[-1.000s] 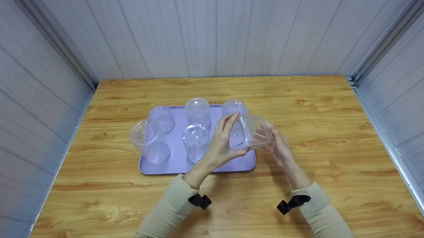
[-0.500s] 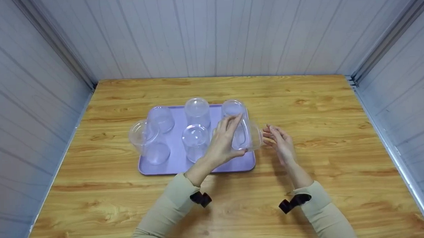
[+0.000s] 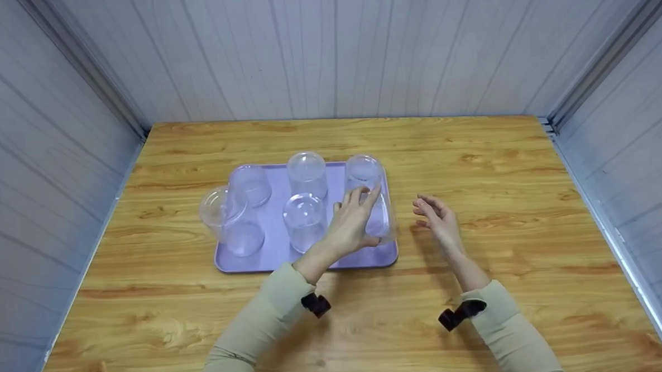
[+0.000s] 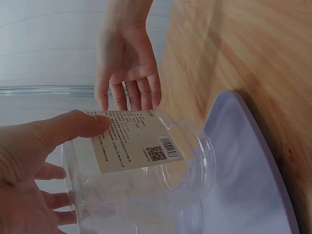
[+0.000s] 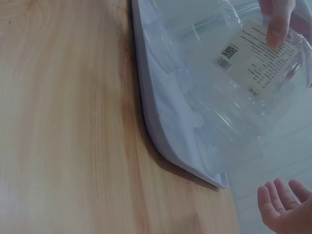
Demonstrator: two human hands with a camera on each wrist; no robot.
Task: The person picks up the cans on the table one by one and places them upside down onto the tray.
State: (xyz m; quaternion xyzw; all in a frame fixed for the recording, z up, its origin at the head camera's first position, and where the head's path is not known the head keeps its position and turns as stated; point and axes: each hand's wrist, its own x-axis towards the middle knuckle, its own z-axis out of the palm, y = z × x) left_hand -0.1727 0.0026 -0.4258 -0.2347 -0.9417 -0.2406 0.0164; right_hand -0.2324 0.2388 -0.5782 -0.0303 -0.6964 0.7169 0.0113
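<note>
In the head view my left hand grips a clear plastic jar over the tray's right side. In the left wrist view, a pale printed label with a barcode shows on the tilted jar, and the thumb presses on this label. The jar's ridged neck points down toward the purple tray. To the right, apart from the jar, my right hand hovers above the table with its fingers loosely extended and holds nothing.
Several other clear jars stand on the tray, among them one at the back middle, one at the front middle and one at the left. White panel walls enclose the wooden table.
My right hand has let go of the jar's end and drawn back slightly. My left hand has tilted and lowered the jar toward the tray's right side.
</note>
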